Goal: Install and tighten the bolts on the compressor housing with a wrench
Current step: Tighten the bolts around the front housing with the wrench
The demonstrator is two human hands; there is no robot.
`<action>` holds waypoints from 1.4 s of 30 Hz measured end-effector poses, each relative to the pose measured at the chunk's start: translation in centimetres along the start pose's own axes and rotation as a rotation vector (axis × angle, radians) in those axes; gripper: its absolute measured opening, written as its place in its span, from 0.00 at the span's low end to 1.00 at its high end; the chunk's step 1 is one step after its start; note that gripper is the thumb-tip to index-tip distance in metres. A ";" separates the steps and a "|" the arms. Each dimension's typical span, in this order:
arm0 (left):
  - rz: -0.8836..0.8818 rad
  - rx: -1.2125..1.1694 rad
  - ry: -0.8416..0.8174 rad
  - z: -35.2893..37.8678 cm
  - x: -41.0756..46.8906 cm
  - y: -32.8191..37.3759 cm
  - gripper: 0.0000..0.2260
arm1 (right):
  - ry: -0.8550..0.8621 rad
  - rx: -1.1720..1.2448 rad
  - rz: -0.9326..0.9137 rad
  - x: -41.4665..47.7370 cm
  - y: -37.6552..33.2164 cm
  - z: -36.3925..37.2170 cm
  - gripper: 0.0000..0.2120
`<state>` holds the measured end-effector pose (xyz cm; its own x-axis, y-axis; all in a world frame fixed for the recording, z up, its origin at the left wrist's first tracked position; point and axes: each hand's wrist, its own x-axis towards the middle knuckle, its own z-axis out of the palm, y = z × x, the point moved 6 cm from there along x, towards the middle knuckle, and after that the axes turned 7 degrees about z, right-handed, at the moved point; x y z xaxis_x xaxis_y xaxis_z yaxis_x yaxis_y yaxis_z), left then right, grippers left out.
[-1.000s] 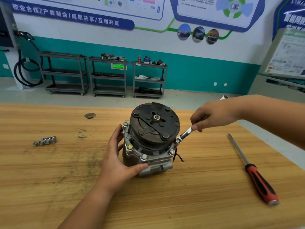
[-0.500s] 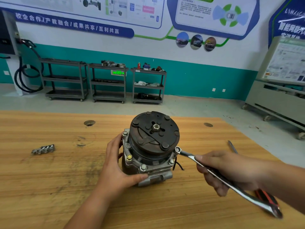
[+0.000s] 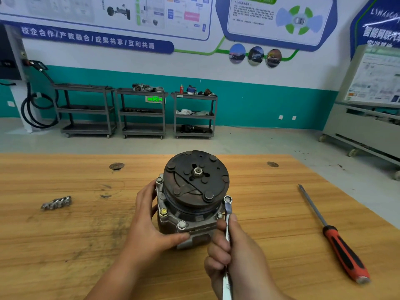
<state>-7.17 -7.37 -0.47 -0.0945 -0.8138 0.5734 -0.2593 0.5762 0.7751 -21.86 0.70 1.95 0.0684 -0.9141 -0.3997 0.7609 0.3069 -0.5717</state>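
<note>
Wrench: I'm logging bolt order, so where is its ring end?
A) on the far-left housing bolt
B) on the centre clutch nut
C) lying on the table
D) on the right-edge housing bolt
D: the wrench ring circles the bolt at the housing's right edge.

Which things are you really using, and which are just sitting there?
In use: compressor, held by the left hand; wrench, gripped by the right hand, ring end on a bolt.
Lying about: red-handled screwdriver; small metal pieces, far left; carts by the wall.
</note>
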 end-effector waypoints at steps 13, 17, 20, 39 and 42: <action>-0.035 0.002 0.039 1.0 -1.0 0.4 0.52 | -0.006 -0.827 -0.090 -4.1 -4.7 -6.2 0.08; -0.045 -0.036 0.060 1.3 -1.2 0.5 0.53 | -0.034 -1.316 -0.249 -3.7 -8.3 -5.5 0.09; -0.042 -0.071 0.072 1.2 -1.1 0.8 0.52 | -0.159 -1.535 -0.307 -3.4 -10.3 -3.4 0.09; -0.015 -0.155 0.063 1.0 -0.8 0.2 0.49 | -0.371 -2.618 -0.586 2.3 -13.8 3.3 0.26; -0.031 -0.155 0.058 0.8 -0.8 0.1 0.50 | -0.324 -2.527 -0.189 3.2 -14.1 3.0 0.12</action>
<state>-7.87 -6.74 -1.07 -0.0324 -0.8284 0.5592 -0.1096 0.5590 0.8219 -30.43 -7.32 10.90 0.3410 -0.8742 -0.3458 -0.9351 -0.3533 -0.0289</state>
